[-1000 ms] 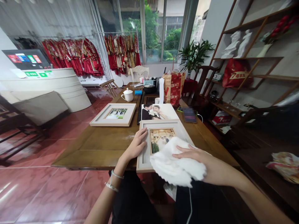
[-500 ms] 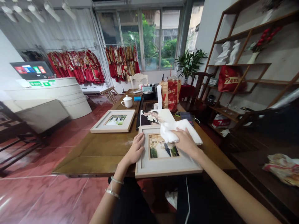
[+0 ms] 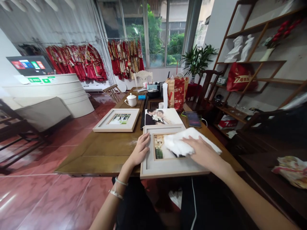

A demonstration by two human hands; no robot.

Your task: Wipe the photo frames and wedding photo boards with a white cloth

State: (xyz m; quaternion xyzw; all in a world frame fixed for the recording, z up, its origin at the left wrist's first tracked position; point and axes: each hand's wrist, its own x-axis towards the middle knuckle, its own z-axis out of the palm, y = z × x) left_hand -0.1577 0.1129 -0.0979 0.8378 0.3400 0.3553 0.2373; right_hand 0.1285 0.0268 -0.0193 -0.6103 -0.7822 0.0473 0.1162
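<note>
A picture frame (image 3: 155, 169) with a pale mat and a pale wood border lies at the table's front edge, photo side up. My left hand (image 3: 140, 149) grips its left border, fingers curled over the edge. Over the frame's right half, my right hand (image 3: 203, 151) presses a bunched white cloth (image 3: 178, 143) against the surface, fingers partly spread on it. The cloth hides much of the framed photo (image 3: 158, 148). Just behind lies a large couple's photo print (image 3: 171, 116), partly under the frame. A second picture frame (image 3: 100, 126) rests flat to the left.
Behind the prints on the wooden table (image 3: 96, 153) stand a white lidded mug (image 3: 131, 100), a small blue box (image 3: 141, 97), a white cup (image 3: 161, 105) and a red-and-tan paper bag (image 3: 177, 92). A phone (image 3: 193, 119) with a cable lies right. Wooden shelves (image 3: 271, 81) stand farther right.
My right hand has slid the white cloth right and toward me across the frame, covering more of the photo's right side. My left hand keeps its place on the border. The view has tilted slightly down.
</note>
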